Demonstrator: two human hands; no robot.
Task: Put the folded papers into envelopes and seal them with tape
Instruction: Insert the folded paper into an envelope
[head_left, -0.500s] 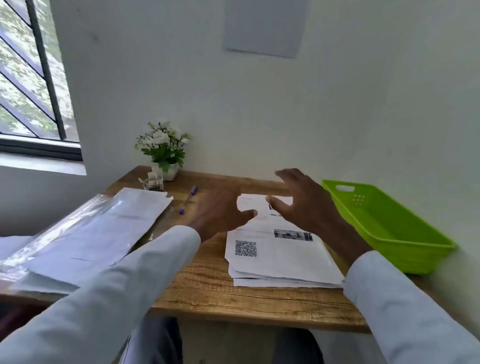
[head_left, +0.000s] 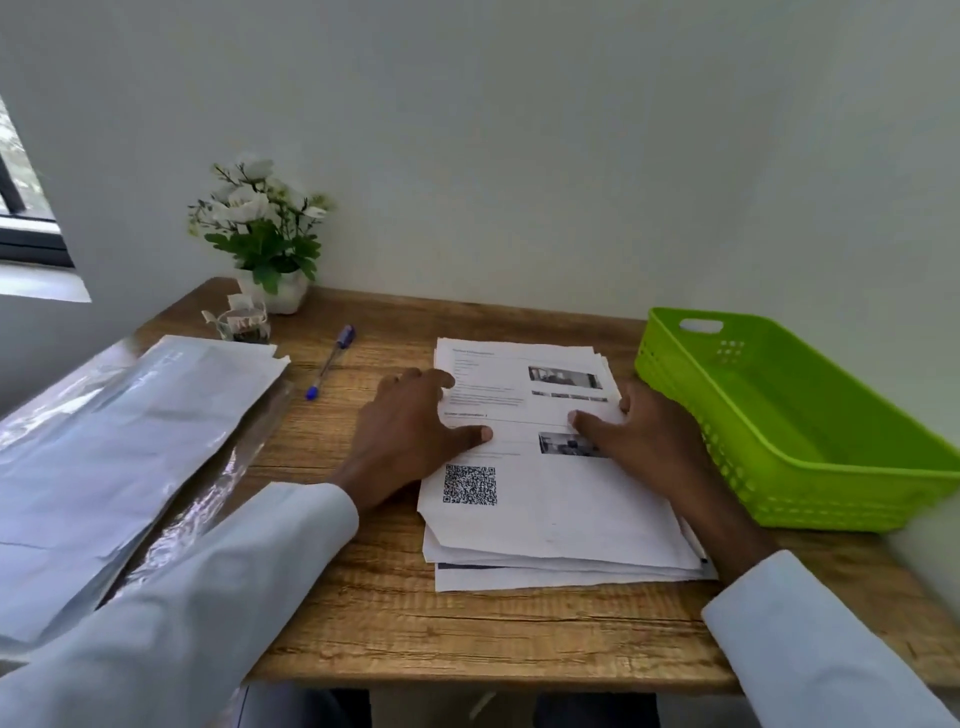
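**Head view: both hands on the paper stack, nothing packed yet**

Head camera looks down on a stack of printed sheets lying flat on the wooden desk, right of centre and running from near the back edge toward the front edge. The top sheet shows a QR code and two small photos. The left hand rests at the stack's left edge, thumb laid across the top sheet; whether its other fingers curl on the paper I cannot tell. The right hand lies at the right edge with thumb and fingers spread on the sheet. The hands are apart, one on each side, and neither is lifting anything.

As far as this shows, the task has barely begun. The sheets look unfolded, none is in an envelope, and no tape is applied. Folding, inserting and sealing all appear to remain.

On the left part of the desk, overhanging its left edge, lies a pile of white envelopes in a clear plastic wrapper. Near the back left corner stand a small roll of tape and a pot of white flowers. A blue pen lies between the envelopes and the stack. A green plastic basket sits along the right edge, just beside the right hand, which may crowd that side during folding. The wrapper seems likely to need opening first.
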